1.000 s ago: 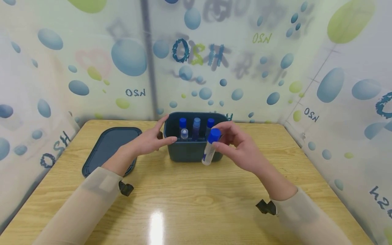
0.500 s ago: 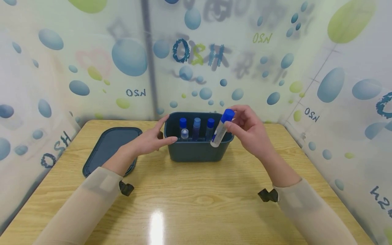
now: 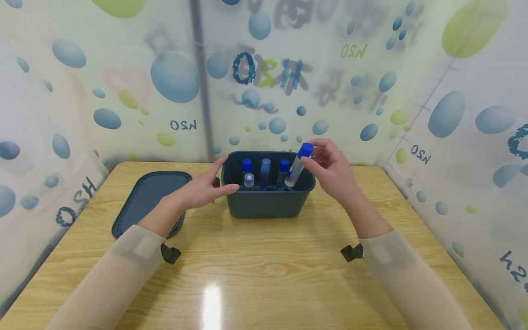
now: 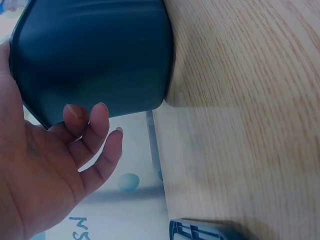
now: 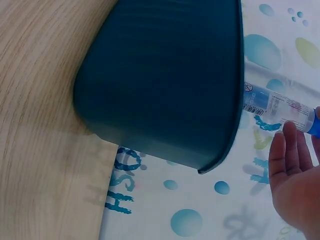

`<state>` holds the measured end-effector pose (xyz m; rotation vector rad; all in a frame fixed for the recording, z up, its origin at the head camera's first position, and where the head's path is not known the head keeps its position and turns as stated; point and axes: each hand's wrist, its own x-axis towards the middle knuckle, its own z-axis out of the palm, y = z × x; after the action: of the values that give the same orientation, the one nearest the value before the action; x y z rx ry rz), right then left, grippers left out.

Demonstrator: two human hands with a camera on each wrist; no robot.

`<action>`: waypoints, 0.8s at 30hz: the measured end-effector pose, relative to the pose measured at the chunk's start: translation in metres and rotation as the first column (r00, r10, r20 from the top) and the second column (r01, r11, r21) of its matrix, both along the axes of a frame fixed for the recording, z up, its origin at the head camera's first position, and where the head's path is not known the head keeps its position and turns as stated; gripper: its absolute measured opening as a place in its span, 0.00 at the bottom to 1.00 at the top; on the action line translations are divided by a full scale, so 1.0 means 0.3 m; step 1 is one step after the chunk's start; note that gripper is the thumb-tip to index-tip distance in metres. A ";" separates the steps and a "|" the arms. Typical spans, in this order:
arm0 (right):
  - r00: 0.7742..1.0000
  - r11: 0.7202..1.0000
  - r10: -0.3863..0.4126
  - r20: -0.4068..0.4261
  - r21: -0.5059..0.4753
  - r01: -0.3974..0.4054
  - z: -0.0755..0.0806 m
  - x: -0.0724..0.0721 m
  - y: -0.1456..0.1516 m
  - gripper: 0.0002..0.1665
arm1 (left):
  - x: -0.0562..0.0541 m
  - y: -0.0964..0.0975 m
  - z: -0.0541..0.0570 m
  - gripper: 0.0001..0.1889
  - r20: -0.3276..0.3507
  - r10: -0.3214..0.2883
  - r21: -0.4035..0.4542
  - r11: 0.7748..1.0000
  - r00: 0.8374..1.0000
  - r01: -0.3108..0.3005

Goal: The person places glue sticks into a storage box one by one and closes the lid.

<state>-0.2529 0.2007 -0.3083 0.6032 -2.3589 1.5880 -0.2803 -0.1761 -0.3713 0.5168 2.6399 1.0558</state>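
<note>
My right hand (image 3: 336, 176) pinches a clear tube-shaped bottle (image 3: 294, 172) near its blue cap, above the right part of a dark blue bin (image 3: 268, 204). The bottle is tilted, its lower end inside the bin's mouth. In the right wrist view the labelled bottle (image 5: 270, 105) shows past the rim, its foot hidden by the bin wall. My left hand (image 3: 202, 188) spans the bin's left end, thumb at the front rim and index finger at the back. Its other fingers (image 4: 102, 120) bend loosely beside the bin in the left wrist view.
Several similar bottles (image 3: 265, 174) stand in the bin, most with blue caps; one has a clear rounded top (image 3: 249, 178). A dark blue lid (image 3: 154, 188) lies left on the wooden table (image 3: 264, 266), partly behind my left forearm. A patterned curtain (image 3: 288, 105) hangs behind.
My right hand has lifted the bottle from in front of the bin up and rightward, then brought its lower end over the rim into the bin. My left hand stays put.
</note>
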 end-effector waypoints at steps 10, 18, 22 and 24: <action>0.994 0.986 0.014 0.108 0.165 -0.032 -0.048 -0.058 -0.064 0.25 | 0.001 0.002 0.000 0.57 -0.005 -0.002 -0.002 1.000 1.000 0.002; 0.987 0.970 0.050 0.153 0.230 -0.085 -0.052 -0.090 -0.120 0.21 | 0.004 0.002 0.000 0.57 -0.009 -0.001 0.003 1.000 1.000 0.001; 0.982 0.965 0.069 0.177 0.239 -0.111 -0.049 -0.103 -0.137 0.20 | 0.003 0.002 0.001 0.57 -0.012 0.001 -0.003 1.000 1.000 -0.001; 0.980 0.962 0.068 0.187 0.247 -0.114 -0.045 -0.108 -0.143 0.20 | 0.003 0.002 0.002 0.57 -0.012 0.001 -0.003 1.000 1.000 -0.002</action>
<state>-0.2853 0.1577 -0.3219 0.6541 -2.7348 1.4353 -0.2794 -0.1754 -0.3707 0.5219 2.6520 1.0522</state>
